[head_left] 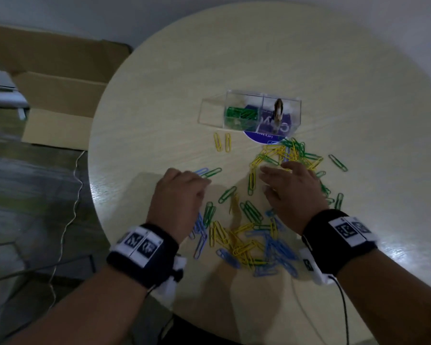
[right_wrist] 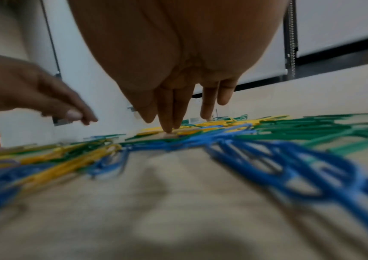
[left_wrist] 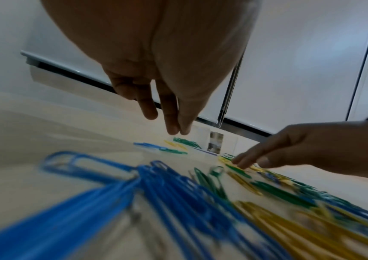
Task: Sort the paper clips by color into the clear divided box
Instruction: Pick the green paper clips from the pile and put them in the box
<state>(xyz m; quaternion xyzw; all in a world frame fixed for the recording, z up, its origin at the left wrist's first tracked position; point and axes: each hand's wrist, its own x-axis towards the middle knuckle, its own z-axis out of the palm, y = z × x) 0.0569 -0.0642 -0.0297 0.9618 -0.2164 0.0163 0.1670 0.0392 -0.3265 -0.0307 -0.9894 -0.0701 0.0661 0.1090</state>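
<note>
1. We see a round pale wood table [head_left: 259,58] with blue, green and yellow paper clips [head_left: 246,240] scattered over its near half.
2. The clear divided box [head_left: 261,112] sits toward the table's middle, beyond both hands, on a purple round sticker [head_left: 261,140]. Its lid [head_left: 210,109] is swung open to the left.
3. Green clips in the box [head_left: 241,113] fill the left compartment. We cannot tell what the right compartment holds; only a reflection shows there.
4. Left hand [head_left: 178,195] hovers low over the table's left side. In the left wrist view its fingers [left_wrist: 169,121] point down, thumb and forefinger tips together. We cannot tell whether they hold a clip.
5. Just past its fingertips lie a blue clip [head_left: 201,170] and a green clip [head_left: 213,172], side by side.
6. Right hand [head_left: 294,190] is over the mixed heap to the right, fingers straight and slightly spread. In the right wrist view two fingertips [right_wrist: 169,128] press down on the clips.
7. Two yellow clips [head_left: 223,142] lie apart from the heaps, just in front of the box.
8. One green clip [head_left: 337,162] lies alone at the right of the heap.
9. Both wrists wear black bands with printed markers [head_left: 346,230].
10. An open cardboard box [head_left: 57,95] stands on the floor to the left of the table.
</note>
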